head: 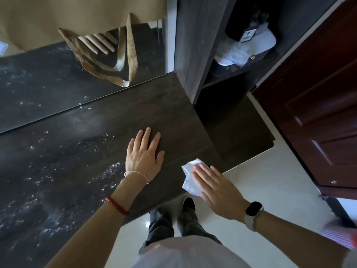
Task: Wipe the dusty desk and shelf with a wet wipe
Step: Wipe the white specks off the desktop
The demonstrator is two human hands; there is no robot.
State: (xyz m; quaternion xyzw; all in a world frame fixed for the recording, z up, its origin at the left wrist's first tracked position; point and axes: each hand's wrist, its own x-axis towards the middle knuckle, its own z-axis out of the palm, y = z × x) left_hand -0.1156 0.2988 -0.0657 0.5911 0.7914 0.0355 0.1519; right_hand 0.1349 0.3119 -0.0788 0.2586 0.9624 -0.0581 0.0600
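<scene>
dusty desk (81, 151): right hand (218, 188) presses wet wipe (190, 178).

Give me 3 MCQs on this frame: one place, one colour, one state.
1. Where is the wipe?
A. on the shelf by the cap
B. at the desk's front right corner, under the right hand
C. on the floor

2. What colour is the bead bracelet on the left forearm?
A. red
B. green
C. blue

3. How does the left hand lie?
A. curled round the wipe
B. lifted off the desk
C. flat on the desk, fingers spread

Key: 1 B, the right hand presses the white wipe at the corner of the desk. 2 A, the beads show red. 3 C, the palm rests flat on the dark top, holding nothing.
</scene>
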